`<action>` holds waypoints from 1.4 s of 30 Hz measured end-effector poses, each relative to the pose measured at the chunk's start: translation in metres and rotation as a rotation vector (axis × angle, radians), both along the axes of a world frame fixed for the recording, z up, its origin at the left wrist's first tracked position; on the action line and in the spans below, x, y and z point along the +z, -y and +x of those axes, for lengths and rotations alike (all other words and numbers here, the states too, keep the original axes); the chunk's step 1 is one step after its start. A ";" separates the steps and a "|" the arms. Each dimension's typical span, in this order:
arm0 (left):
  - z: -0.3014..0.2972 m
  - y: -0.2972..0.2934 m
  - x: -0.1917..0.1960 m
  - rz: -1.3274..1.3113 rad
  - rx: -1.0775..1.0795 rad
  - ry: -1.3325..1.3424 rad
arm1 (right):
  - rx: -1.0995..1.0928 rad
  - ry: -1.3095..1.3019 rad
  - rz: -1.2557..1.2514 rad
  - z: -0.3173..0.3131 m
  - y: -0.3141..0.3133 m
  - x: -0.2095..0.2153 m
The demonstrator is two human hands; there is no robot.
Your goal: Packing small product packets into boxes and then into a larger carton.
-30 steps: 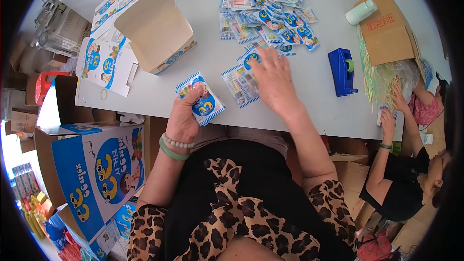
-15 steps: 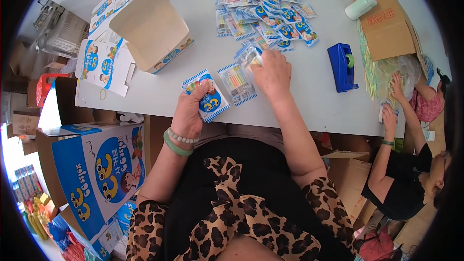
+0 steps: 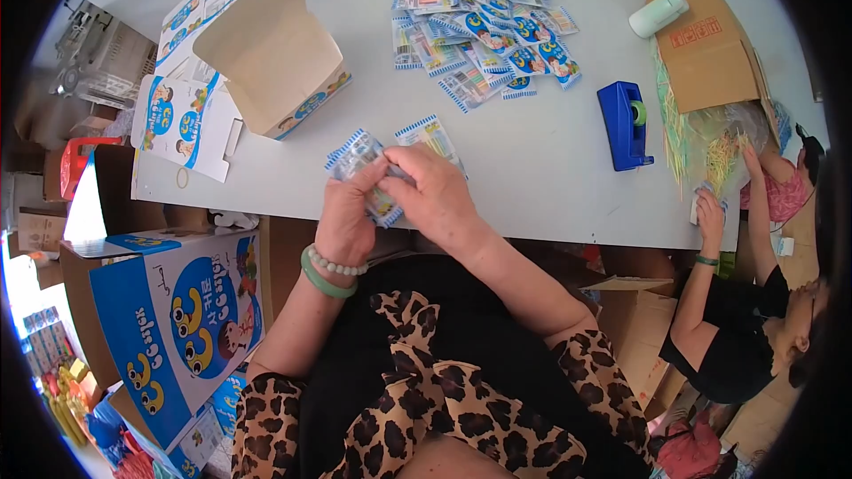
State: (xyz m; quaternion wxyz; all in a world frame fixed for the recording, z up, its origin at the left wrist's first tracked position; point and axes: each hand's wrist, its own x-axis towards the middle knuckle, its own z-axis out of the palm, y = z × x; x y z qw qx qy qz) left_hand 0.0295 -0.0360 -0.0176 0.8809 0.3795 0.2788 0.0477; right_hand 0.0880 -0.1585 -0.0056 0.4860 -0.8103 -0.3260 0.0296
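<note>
We see both hands meet just above the near edge of the white table (image 3: 532, 177), low in the middle of the frame. The left hand (image 3: 344, 217) is closed around a small stack of blue-and-white packets (image 3: 359, 159), thumb on top, and the right hand (image 3: 435, 195) curls its fingers over the same stack from the right side, so the packets sit pinched between the two. One more packet (image 3: 429, 134) lies flat on the table just above the right hand's knuckles. Between the hands and the heap of packets (image 3: 484, 26) at the upper middle we find a wide bare stretch of tabletop, with the blue tape dispenser (image 3: 621, 124) standing to the right of it. Half a second ago the right hand lay further up the table on loose packets while the left held its stack alone; now the right hand has drawn back and joined the left. At the upper left an open cardboard box (image 3: 275, 53) rests on its side, its brown inside showing nothing we can make out, with flattened printed cartons (image 3: 177, 115) beside it. At the lower left, off the table, stands a large blue printed carton (image 3: 177, 319). At the right edge another person's hand (image 3: 710, 208) reaches toward the table.
</note>
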 end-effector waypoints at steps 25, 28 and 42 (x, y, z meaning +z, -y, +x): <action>0.002 -0.014 -0.004 -0.016 0.057 -0.110 | -0.287 0.539 -0.468 0.097 0.060 -0.043; 0.004 -0.016 -0.008 0.000 0.053 -0.123 | -0.187 0.584 -0.568 0.035 0.054 -0.030; 0.003 -0.012 -0.001 0.024 0.040 -0.134 | -0.447 0.023 -0.576 0.056 0.098 -0.007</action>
